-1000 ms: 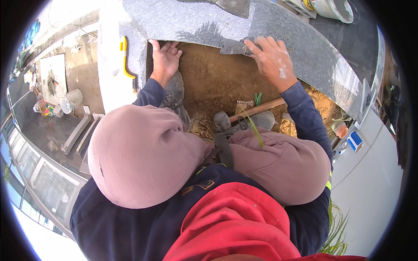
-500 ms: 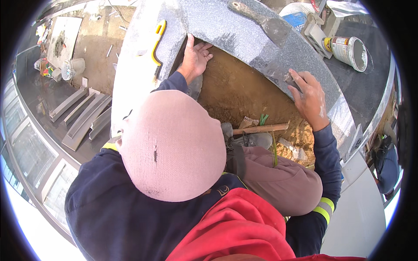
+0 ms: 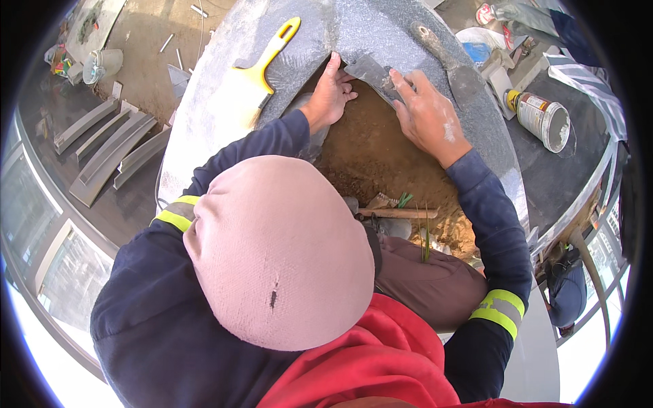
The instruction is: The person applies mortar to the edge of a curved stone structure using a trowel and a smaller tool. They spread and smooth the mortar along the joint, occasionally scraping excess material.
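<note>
In my right hand [image 3: 428, 115] is a flat, dark grey scraper [image 3: 371, 75], its blade lying along the inner edge of a speckled grey stone slab [image 3: 326, 20]. My left hand [image 3: 328, 95] rests at the corner of the slab's opening, close to the blade's tip. Its thumb points up and its fingers, partly hidden, reach under the stone edge with nothing visible in them. A yellow-handled brush [image 3: 269, 58] lies on the slab left of my hands. A second scraper [image 3: 449, 64], smeared with grey, lies on the right.
Brown soil [image 3: 371, 146] fills the opening, with a wooden handle [image 3: 398, 213] below. My pinkish trouser knee [image 3: 286, 251] rises in front. A white bucket [image 3: 547, 122] lies tipped at right; another bucket [image 3: 105, 64] and metal profiles [image 3: 112, 153] are left. Another person's leg [image 3: 524, 17] shows top right.
My right hand has slid the scraper left and up along the slab edge, close to my left hand. The view has shifted, and another person's leg has come in at top right.
</note>
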`<act>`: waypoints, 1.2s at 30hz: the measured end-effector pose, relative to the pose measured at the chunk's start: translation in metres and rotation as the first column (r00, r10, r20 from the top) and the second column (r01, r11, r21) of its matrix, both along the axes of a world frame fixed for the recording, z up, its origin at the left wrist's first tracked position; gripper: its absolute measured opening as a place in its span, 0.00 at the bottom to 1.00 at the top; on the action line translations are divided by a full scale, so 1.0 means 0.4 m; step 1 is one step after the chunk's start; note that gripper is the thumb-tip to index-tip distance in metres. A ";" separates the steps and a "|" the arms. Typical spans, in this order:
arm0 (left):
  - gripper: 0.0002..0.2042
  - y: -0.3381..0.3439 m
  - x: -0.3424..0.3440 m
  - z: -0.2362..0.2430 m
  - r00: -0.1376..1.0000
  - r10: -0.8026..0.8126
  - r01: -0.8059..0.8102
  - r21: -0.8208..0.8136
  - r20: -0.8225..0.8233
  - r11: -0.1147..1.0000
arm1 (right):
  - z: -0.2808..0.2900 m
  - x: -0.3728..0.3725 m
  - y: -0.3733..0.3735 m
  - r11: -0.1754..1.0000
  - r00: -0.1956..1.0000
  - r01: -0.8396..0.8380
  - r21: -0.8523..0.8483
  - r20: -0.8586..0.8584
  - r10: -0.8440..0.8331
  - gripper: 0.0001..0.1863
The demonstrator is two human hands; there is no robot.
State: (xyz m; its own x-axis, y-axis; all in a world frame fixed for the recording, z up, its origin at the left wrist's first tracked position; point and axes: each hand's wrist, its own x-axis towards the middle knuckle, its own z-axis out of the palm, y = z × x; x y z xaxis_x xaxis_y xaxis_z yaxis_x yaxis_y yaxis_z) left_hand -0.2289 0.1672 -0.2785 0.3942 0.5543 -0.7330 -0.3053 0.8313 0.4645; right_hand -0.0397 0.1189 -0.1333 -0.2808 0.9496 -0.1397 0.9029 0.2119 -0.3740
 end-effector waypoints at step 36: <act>0.50 -0.001 -0.004 -0.026 0.999 -0.037 0.037 0.002 0.031 0.999 | -0.167 -0.104 -0.069 0.646 0.628 0.086 -0.759 -0.462 -0.626 0.22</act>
State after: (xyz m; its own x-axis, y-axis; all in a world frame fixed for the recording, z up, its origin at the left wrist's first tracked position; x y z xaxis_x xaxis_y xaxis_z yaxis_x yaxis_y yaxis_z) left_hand -0.2303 0.1667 -0.2888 0.4369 0.5399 -0.7195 -0.2882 0.8417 0.4566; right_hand -0.0815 0.0915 -0.2000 -0.2028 0.7282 -0.6547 0.2957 -0.5919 -0.7498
